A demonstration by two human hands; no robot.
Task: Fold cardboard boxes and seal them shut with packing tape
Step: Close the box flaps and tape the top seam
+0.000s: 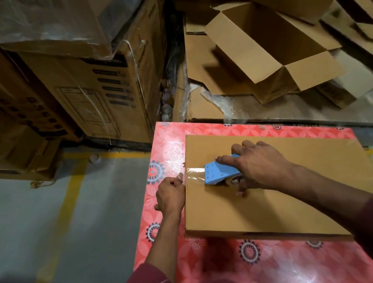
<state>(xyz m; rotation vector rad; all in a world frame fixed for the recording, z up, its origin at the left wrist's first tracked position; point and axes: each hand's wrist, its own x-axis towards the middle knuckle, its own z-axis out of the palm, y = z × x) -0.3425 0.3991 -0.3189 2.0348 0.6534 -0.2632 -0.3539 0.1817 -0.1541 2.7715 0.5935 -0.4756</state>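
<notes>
A closed brown cardboard box (271,191) lies on a table with a red flowered cover (282,269). My right hand (256,165) grips a blue tape dispenser (218,170) that rests on the box top near its left edge. A strip of clear packing tape (194,173) runs from the dispenser's nose to the box's left edge. My left hand (170,195) sits at that edge, fingers curled, its thumb pressing the tape end down over the side of the box.
Tall stacked cartons (91,87) wrapped in plastic stand beyond the table on the left. A heap of open empty boxes (271,50) lies at the back right. Grey floor with yellow lines (54,217) lies to the left of the table.
</notes>
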